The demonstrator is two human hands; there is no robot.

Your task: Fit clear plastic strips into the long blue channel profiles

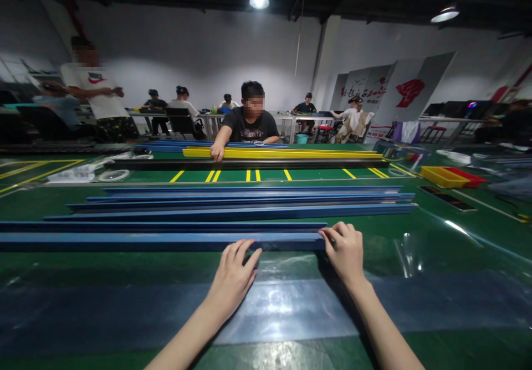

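Note:
A long blue channel strip (166, 241) lies crosswise in front of me, its left end running out of view. At its right end, my right hand (346, 251) pinches the tip between thumb and fingers. My left hand (233, 273) rests against the near edge of the same strip, fingers stretched and thumb apart. Just beyond lie several more blue strips (249, 210), side by side and roughly parallel. Under my forearms a wide clear plastic sheet (274, 303) spreads over the green tabletop (307, 353) and reflects the lamps.
Across the table a co-worker in a dark shirt (249, 129) has a hand near yellow strips (282, 153) and a black strip (257, 164). Yellow and red trays (443, 176) and a dark phone-like slab (446, 198) lie at right. A tape roll (114, 175) lies at left.

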